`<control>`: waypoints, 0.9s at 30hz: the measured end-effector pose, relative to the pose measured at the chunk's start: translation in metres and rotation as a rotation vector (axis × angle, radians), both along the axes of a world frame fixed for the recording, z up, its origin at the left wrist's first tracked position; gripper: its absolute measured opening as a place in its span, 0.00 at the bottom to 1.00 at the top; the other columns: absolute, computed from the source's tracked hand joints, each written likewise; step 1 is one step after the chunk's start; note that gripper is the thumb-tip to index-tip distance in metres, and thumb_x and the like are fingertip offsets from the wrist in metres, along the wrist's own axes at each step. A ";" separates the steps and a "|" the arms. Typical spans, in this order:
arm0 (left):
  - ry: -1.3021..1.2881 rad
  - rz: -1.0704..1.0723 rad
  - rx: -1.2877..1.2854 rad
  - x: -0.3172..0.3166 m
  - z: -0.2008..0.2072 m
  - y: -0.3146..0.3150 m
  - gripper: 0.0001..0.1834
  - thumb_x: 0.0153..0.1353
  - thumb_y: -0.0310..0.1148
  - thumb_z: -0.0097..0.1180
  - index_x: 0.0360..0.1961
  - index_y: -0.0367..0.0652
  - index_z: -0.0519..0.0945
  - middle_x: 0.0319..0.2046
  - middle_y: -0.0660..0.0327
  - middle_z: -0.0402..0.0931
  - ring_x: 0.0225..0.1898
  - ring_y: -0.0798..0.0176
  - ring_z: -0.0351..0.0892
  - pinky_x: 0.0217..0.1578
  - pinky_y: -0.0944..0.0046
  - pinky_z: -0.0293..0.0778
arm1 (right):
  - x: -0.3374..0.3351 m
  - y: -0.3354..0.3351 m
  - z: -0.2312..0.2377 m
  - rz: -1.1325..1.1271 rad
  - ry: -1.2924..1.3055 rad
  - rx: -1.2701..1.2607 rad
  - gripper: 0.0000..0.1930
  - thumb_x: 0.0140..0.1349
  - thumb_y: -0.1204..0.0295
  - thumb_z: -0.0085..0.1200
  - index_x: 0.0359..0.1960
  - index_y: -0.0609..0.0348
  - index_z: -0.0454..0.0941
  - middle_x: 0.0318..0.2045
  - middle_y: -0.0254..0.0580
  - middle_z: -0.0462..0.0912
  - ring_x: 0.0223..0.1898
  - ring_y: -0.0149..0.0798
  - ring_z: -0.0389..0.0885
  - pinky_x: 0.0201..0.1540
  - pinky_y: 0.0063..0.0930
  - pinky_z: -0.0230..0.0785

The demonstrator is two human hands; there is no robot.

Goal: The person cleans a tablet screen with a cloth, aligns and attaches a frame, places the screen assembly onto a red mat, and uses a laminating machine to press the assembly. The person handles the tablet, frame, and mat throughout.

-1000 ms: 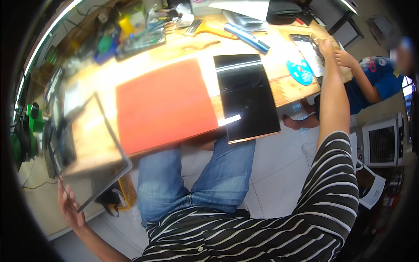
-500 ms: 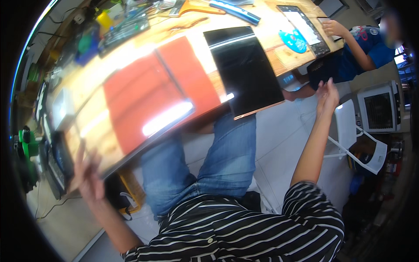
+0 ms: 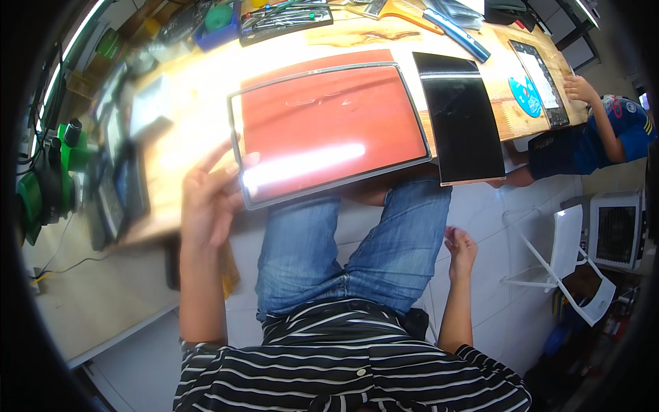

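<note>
A clear glass panel with a dark narrow border is tilted over an orange-red sheet on the wooden table. My left hand grips the panel's left edge near its lower corner, with fingertips showing through the glass. A bright light reflection crosses the panel. Beside my right thigh hangs my right hand, its fingers loosely bent and apart, with nothing visible in it. A flat black screen panel lies to the right of the sheet and juts past the table's front edge.
A tray of screwdrivers, a blue tube-shaped tool and an orange-handled tool lie at the back. Right are a blue disc, a phone-shaped panel and another person's hand. A white folding chair stands behind.
My left hand has closed on the glass panel, which has moved right over the orange-red sheet. My right hand has dropped from its raised place to beside my thigh. The view has turned.
</note>
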State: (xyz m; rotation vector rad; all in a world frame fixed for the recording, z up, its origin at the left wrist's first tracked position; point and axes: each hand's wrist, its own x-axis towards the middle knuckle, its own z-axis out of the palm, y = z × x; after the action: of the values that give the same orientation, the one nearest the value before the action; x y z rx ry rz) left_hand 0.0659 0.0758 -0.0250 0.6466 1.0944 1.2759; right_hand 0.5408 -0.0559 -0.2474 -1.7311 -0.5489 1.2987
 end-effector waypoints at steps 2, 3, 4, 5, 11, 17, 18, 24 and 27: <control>-0.001 0.001 -0.004 0.001 -0.002 0.002 0.27 0.66 0.20 0.49 0.66 0.29 0.63 0.44 0.40 0.82 0.42 0.51 0.87 0.37 0.58 0.89 | 0.002 0.022 0.033 -0.032 0.238 0.257 0.28 0.72 0.56 0.48 0.64 0.67 0.67 0.60 0.53 0.75 0.63 0.46 0.73 0.60 0.44 0.66; 0.014 0.003 0.004 0.002 -0.003 0.003 0.27 0.66 0.20 0.49 0.66 0.29 0.63 0.44 0.41 0.82 0.42 0.51 0.87 0.38 0.58 0.89 | -0.002 0.033 0.047 -0.077 0.373 0.338 0.29 0.73 0.56 0.46 0.66 0.67 0.65 0.62 0.53 0.73 0.64 0.47 0.71 0.61 0.46 0.65; 0.007 0.004 -0.012 0.002 -0.004 0.004 0.27 0.66 0.20 0.49 0.66 0.29 0.63 0.44 0.41 0.82 0.42 0.51 0.87 0.38 0.58 0.89 | -0.006 0.043 0.060 -0.105 0.525 0.447 0.29 0.73 0.56 0.45 0.67 0.66 0.63 0.64 0.54 0.71 0.66 0.48 0.69 0.62 0.48 0.65; 0.016 0.010 -0.021 0.003 -0.005 0.005 0.27 0.65 0.19 0.50 0.66 0.29 0.63 0.44 0.41 0.82 0.42 0.52 0.87 0.38 0.58 0.89 | -0.008 0.053 0.071 -0.123 0.709 0.566 0.30 0.74 0.56 0.43 0.68 0.66 0.61 0.66 0.54 0.69 0.67 0.49 0.67 0.63 0.50 0.65; 0.043 0.011 -0.046 0.005 -0.002 0.007 0.28 0.65 0.21 0.52 0.66 0.29 0.63 0.45 0.41 0.81 0.42 0.53 0.87 0.37 0.62 0.89 | -0.001 0.096 0.103 -0.039 0.898 0.774 0.31 0.76 0.54 0.38 0.71 0.63 0.57 0.68 0.54 0.66 0.70 0.49 0.62 0.65 0.59 0.63; 0.295 0.036 -0.067 0.005 -0.001 0.007 0.27 0.66 0.24 0.53 0.65 0.26 0.65 0.45 0.41 0.82 0.39 0.57 0.88 0.35 0.66 0.87 | 0.004 0.108 0.107 0.040 0.894 0.787 0.28 0.77 0.57 0.35 0.70 0.65 0.58 0.65 0.54 0.70 0.69 0.48 0.65 0.63 0.60 0.67; 0.338 0.033 -0.064 0.004 -0.001 0.007 0.27 0.66 0.25 0.52 0.64 0.26 0.65 0.44 0.41 0.82 0.38 0.58 0.88 0.34 0.66 0.87 | 0.003 0.109 0.108 0.038 0.890 0.782 0.28 0.77 0.57 0.36 0.69 0.65 0.58 0.65 0.54 0.70 0.68 0.48 0.66 0.63 0.60 0.68; 0.575 0.043 0.061 -0.008 -0.001 0.013 0.26 0.67 0.31 0.51 0.64 0.32 0.68 0.40 0.42 0.84 0.29 0.65 0.86 0.21 0.74 0.81 | 0.000 0.112 0.111 0.030 0.871 0.789 0.26 0.77 0.61 0.37 0.67 0.69 0.61 0.62 0.56 0.74 0.65 0.51 0.70 0.61 0.60 0.70; 0.616 0.051 0.070 -0.013 -0.001 0.016 0.26 0.68 0.31 0.51 0.65 0.33 0.68 0.40 0.43 0.84 0.27 0.67 0.85 0.21 0.75 0.80 | -0.001 0.114 0.112 0.045 0.852 0.799 0.25 0.77 0.62 0.37 0.67 0.70 0.61 0.61 0.58 0.74 0.64 0.53 0.72 0.60 0.60 0.72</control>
State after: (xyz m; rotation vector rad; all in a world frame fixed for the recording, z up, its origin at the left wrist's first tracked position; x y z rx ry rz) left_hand 0.0527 0.0917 -0.0265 1.1154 1.5754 1.1897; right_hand 0.5397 0.0579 -0.1353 -0.4458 -0.4886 1.4265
